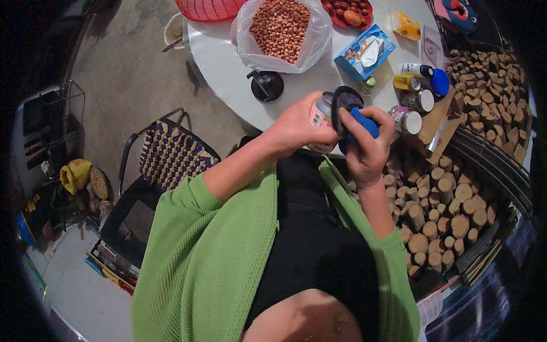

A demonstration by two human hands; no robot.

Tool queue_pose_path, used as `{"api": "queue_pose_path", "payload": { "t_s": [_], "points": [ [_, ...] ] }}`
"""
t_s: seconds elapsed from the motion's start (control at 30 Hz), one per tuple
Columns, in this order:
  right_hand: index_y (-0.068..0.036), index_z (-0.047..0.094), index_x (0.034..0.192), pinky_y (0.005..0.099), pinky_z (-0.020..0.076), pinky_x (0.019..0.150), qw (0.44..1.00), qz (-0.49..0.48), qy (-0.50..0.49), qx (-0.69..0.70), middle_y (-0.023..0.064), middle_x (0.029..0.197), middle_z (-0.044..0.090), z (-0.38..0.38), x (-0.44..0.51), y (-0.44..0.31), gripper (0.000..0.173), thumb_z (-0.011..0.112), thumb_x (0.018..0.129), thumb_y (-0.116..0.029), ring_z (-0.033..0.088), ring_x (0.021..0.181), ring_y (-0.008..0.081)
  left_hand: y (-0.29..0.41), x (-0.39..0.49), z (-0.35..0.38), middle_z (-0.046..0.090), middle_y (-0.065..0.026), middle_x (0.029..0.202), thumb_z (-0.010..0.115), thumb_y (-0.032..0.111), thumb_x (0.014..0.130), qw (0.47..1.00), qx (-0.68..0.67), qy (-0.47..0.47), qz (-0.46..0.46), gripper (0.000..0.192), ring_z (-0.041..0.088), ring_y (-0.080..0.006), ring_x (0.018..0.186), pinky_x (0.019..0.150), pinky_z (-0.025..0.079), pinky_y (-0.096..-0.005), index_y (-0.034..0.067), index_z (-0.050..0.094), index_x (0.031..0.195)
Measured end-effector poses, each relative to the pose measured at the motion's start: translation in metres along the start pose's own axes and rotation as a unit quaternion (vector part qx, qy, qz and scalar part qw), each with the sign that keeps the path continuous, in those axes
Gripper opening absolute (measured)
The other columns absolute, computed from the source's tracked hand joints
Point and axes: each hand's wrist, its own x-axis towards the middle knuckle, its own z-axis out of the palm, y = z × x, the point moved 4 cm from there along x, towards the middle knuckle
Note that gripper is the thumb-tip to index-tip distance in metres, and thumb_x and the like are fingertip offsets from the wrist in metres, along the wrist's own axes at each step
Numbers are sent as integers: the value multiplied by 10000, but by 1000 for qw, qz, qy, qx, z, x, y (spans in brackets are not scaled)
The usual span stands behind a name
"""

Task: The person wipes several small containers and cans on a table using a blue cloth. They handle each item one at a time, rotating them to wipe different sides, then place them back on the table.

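My left hand [301, 122] is closed around a can with a pink label [321, 115] at the near edge of the white round table [218, 55]. Fingers of my right hand [367, 145] grip a blue and black object [361, 122], whose exact kind I cannot tell. Its round black part [342, 104] is against or just beside the can. A black lid with a handle [266, 86] lies on the table to the left. Behind my hands is a small jar with a green lid [368, 85].
A plastic bag of peanuts [316, 47], red basket [211, 8], red fruit dish [369, 13] and blue tissue box [352, 60] stand on the table. Several jars [412, 122] line its right side. Cut firewood [459, 226] is stacked at right; a chair [128, 213] stands at left.
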Motion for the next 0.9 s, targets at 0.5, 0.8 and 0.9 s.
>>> {"api": "queue_pose_path", "payload": {
  "t_s": [0.5, 0.8, 0.9],
  "points": [
    [-16, 595, 1353, 361, 386, 1110, 914, 294, 33, 277, 167, 1314, 605, 8, 12, 32, 427, 638, 929, -42, 548, 1265, 265, 2, 10, 11, 700, -87, 1068, 482, 579, 1006, 976, -213, -19, -46, 611, 700, -182, 930, 824, 590, -354, 47, 571, 1293],
    [-177, 643, 1359, 414, 369, 1086, 995, 58, -75, -37, 92, 1424, 546, 11, 17, -29, 631, 656, 754, 4, 497, 1217, 323, -6, 22, -4, 698, -55, 1062, 404, 543, 1062, 975, -215, 52, 9, 551, 688, -173, 943, 852, 576, -341, 73, 588, 1282],
    [-212, 674, 1323, 410, 373, 1086, 993, 36, -100, -58, 42, 1438, 544, 17, 12, -39, 660, 672, 698, -3, 480, 1195, 298, -5, 26, -11, 680, -74, 1102, 459, 547, 1043, 975, -212, 71, 10, 556, 674, -181, 968, 863, 559, -338, 58, 586, 1275]
  ]
}}
